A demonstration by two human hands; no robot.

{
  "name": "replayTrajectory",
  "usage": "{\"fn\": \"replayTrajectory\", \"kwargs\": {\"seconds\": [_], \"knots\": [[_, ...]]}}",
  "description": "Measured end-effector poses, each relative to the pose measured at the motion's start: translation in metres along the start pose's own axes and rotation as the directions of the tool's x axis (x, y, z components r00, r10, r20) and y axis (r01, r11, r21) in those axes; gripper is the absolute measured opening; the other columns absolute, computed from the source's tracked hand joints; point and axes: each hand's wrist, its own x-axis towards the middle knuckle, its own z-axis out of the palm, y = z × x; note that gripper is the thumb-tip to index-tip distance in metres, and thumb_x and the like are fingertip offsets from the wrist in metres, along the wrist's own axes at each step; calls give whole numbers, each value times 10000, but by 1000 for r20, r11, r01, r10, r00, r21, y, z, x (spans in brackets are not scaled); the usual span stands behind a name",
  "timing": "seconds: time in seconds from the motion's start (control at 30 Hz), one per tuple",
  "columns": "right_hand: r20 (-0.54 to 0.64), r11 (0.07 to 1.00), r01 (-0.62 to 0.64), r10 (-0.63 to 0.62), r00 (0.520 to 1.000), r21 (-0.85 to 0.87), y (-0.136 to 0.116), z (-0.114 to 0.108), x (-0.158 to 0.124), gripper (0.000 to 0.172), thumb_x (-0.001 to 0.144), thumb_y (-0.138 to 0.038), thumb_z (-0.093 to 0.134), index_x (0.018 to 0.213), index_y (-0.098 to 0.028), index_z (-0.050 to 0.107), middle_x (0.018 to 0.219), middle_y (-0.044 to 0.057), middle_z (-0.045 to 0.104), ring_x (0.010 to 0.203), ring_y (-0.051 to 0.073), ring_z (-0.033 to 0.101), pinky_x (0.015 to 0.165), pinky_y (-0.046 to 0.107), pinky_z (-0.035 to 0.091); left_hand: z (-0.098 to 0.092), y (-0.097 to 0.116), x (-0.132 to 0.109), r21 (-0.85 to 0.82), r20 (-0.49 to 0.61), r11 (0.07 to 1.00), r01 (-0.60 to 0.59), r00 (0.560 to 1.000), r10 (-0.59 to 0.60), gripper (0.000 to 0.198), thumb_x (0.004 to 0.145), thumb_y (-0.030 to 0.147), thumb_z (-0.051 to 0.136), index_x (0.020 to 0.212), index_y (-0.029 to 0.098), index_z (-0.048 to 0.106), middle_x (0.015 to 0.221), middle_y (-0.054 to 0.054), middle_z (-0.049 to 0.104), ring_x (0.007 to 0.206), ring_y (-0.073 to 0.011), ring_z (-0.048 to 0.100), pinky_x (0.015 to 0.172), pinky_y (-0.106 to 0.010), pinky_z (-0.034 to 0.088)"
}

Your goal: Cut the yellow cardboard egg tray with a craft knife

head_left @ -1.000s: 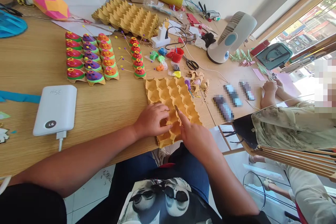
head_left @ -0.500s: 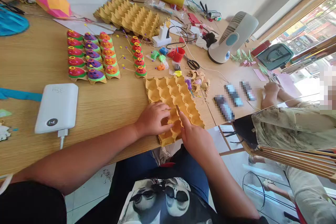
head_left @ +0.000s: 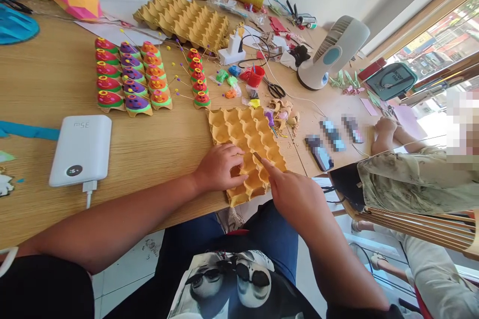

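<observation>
A yellow cardboard egg tray [head_left: 224, 127] lies at the table's front edge, its near end jutting past it. My left hand [head_left: 220, 167] grips the tray's left part, fingers over the ridges and thumb bent into a cup. My right hand [head_left: 297, 197] is closed round a small knife [head_left: 257, 156], its index finger stretched along the top. Only the narrow blade shows, its tip at a ridge near the tray's middle; the handle is hidden in the palm.
Rows of painted egg-cup caterpillars [head_left: 136, 104] stand at back left, near another egg tray [head_left: 183, 17]. A white power bank [head_left: 80, 149] lies left. Scissors [head_left: 275, 88], a red cup [head_left: 256, 76], cardboard scraps [head_left: 284, 112] and a fan [head_left: 329, 55] are beyond. Another person's arms [head_left: 389, 134] rest at right.
My right hand has moved slightly right, drawing the knife a little the same way across the egg tray. My left hand stays in nearly the same place on the tray.
</observation>
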Motion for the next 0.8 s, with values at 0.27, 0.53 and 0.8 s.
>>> {"fn": "replayTrajectory", "kwargs": {"seconds": [0.27,0.53,0.8], "knots": [[-46,997,23,-27,999,-74,0,-7,2,649,1065,-258,429,1672,-295,201,915,53,798,807,187,752,596,259,428,2,1,-2,-23,-27,999,22,999,-23,248,829,457,712,794,212,693,1211,-76,723,1122,-284,653,966,-458,495],[-66,997,26,-31,997,-72,-1,2,2,667,1067,-258,434,1679,-301,171,871,42,788,766,186,749,568,263,405,-1,2,0,-34,-2,999,24,1000,-24,263,829,467,708,786,208,697,1177,-79,722,1094,-288,654,944,-465,498],[-67,998,10,-14,998,-64,-4,6,5,674,1064,-270,446,1680,-301,174,868,44,791,760,191,753,567,261,405,-1,2,0,-26,-1,1000,17,1000,-18,282,836,482,703,778,206,690,1193,-83,720,1109,-288,651,955,-469,497]]}}
